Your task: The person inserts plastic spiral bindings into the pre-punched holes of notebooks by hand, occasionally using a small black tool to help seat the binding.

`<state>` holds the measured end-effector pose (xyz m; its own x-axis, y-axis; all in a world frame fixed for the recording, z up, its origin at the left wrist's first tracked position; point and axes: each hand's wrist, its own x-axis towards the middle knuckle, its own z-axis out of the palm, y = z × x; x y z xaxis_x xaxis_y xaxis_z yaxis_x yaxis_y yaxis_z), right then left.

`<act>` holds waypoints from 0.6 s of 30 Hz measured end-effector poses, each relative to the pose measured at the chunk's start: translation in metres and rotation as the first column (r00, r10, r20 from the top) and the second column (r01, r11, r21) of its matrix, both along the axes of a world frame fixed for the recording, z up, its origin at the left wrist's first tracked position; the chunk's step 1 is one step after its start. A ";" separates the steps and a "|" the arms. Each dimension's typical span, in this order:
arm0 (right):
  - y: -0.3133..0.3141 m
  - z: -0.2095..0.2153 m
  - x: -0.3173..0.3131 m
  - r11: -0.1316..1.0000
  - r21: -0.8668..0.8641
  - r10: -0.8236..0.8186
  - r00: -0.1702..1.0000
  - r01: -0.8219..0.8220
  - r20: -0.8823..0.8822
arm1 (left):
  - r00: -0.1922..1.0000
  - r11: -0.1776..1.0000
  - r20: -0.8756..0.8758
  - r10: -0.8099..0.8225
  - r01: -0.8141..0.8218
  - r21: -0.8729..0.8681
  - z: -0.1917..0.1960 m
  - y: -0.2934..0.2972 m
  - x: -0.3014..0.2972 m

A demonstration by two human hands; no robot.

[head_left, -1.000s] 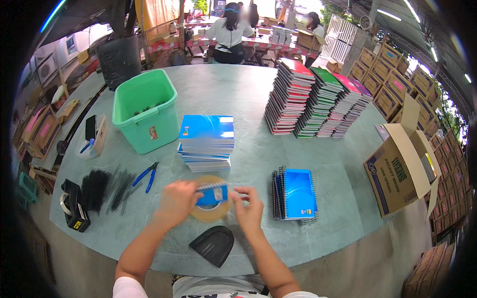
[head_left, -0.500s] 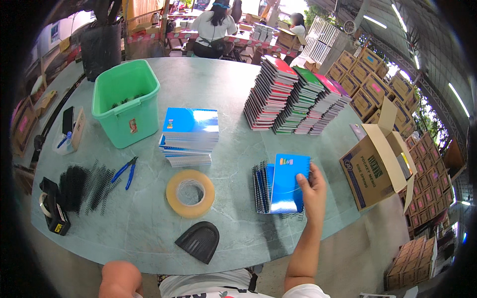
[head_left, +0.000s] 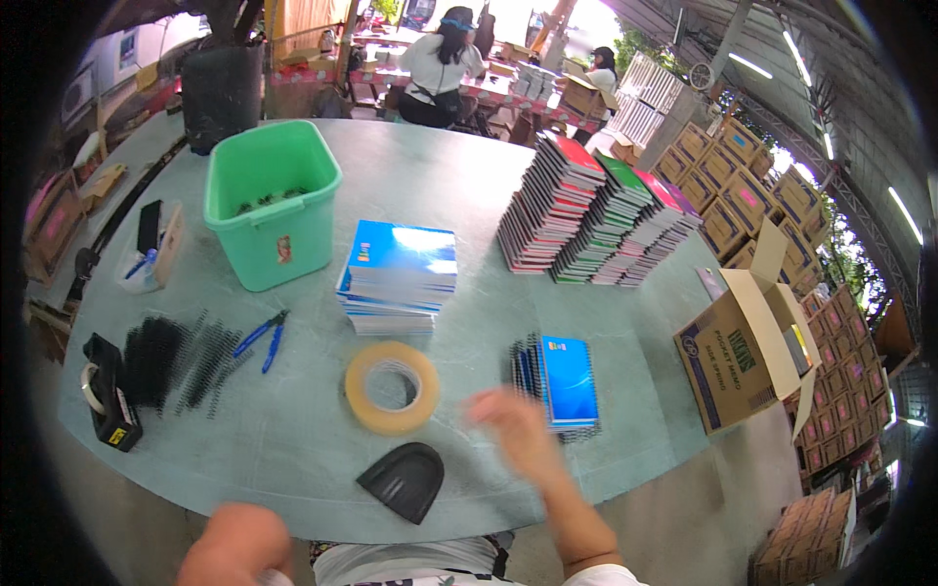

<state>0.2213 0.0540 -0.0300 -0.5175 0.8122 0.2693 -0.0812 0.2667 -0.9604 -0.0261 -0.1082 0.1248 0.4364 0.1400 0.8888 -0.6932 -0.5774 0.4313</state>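
Showing a pale green tabletop (head_left: 459,195) seen from above, with the person's right hand (head_left: 513,428) blurred in motion over its near edge, just left of a short stack of blue spiral notebooks (head_left: 562,384); the fingers look loosely spread and hold nothing, though the blur hides how far apart they are. The left hand (head_left: 234,547) is low at the bottom edge, off the tabletop, and shows only as a rounded shape; whether it is closed or holding anything cannot be told.

A roll of clear packing tape (head_left: 393,387) lies flat between the hands' side of the tabletop and a taller pile of blue-covered notebooks (head_left: 399,275); a black scraper (head_left: 405,479) lies just in front of the roll. To the left lie loose black spiral bindings (head_left: 176,361), blue-handled pliers (head_left: 262,337), a black tape dispenser (head_left: 107,400) and a green plastic bin (head_left: 274,200). Farther back stand leaning rows of notebooks with red, green and pink covers (head_left: 596,215); an open cardboard carton (head_left: 747,356) sits at the right edge.

As a judgement of progress: only the small stack by the right hand appears gathered near the carton; the blue pile and the large coloured rows stand untouched, so most of the work seems left. Other people sit at a far table, apart from this one.
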 end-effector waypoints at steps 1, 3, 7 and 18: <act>-0.030 -0.015 -0.033 0.944 -0.194 0.304 0.933 -0.267 0.195 | 0.967 0.992 0.246 -0.066 0.090 -0.086 -0.029 -0.013 -0.005; -0.083 -0.038 -0.093 0.765 -0.267 0.633 0.761 -0.586 0.142 | 0.856 0.936 0.406 0.321 -0.220 -0.276 -0.069 -0.002 -0.008; -0.158 -0.094 -0.165 0.780 -0.316 0.533 0.838 -0.540 -0.117 | 0.296 0.175 -0.058 0.954 -0.700 -0.692 -0.071 0.026 0.036; -0.104 -0.077 -0.203 0.549 -0.305 0.777 0.341 -0.778 0.530 | 0.588 0.742 -0.493 0.641 -0.638 0.204 -0.145 0.042 0.162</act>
<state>0.0187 -0.0499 -0.1067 -0.9505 -0.0391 -0.3083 0.2714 0.3794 -0.8846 0.1357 -0.0661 -0.0203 0.6088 0.5571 0.5648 0.1754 -0.7889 0.5890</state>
